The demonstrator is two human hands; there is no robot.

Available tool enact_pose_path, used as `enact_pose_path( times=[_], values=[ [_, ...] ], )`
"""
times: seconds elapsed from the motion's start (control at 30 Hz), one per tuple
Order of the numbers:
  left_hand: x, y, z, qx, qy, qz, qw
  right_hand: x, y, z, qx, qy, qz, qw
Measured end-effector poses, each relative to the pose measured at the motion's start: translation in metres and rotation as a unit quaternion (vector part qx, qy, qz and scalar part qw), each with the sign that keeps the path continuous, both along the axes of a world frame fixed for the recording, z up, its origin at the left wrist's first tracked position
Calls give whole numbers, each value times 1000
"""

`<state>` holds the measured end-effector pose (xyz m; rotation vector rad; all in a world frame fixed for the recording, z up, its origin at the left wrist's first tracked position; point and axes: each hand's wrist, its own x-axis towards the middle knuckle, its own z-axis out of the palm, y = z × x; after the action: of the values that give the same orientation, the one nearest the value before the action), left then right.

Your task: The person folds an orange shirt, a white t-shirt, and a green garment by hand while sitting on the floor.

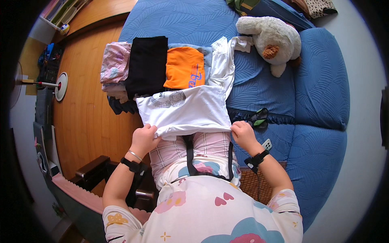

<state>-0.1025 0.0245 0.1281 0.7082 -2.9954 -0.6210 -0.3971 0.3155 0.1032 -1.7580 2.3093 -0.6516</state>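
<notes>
A white T-shirt (200,106) with a dark printed figure is spread over my lap and the sofa edge. My left hand (145,138) pinches its near left corner. At the opposite near corner my right hand (243,133) grips the fabric, so the near edge is drawn out between both hands and bunched along its length. Beyond the T-shirt lie a folded black garment (147,66), a folded orange garment (184,67) with blue lettering, and a crumpled white garment (222,68). To their left rests a stack of pink patterned clothes (115,62).
A white plush toy (273,36) lies on the blue quilted sofa (182,18). A phone (267,144) and a dark mesh item with green (259,118) are by my right hand. A fan with a round white base (61,86) stands on the wooden floor (85,121); dark wooden furniture (92,168) is at left.
</notes>
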Motion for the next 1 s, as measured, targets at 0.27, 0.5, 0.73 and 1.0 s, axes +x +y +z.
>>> enact_pose_path(
  times=[0.27, 0.5, 0.73, 1.0],
  values=[
    [1, 13, -8, -104, 10, 26, 994, 4, -3, -15, 8, -15, -64, 998],
    [-26, 54, -19, -43, 67, -268, 960, 6, 9, -8, 62, 4, 78, 995],
    [-32, 46, -37, -113, 20, -144, 983, 14, 4, 11, 11, 8, -11, 1000],
    [-22, 50, -43, -148, 8, -137, 979, 17, -4, -20, -14, 60, 1, 998]
  ],
)
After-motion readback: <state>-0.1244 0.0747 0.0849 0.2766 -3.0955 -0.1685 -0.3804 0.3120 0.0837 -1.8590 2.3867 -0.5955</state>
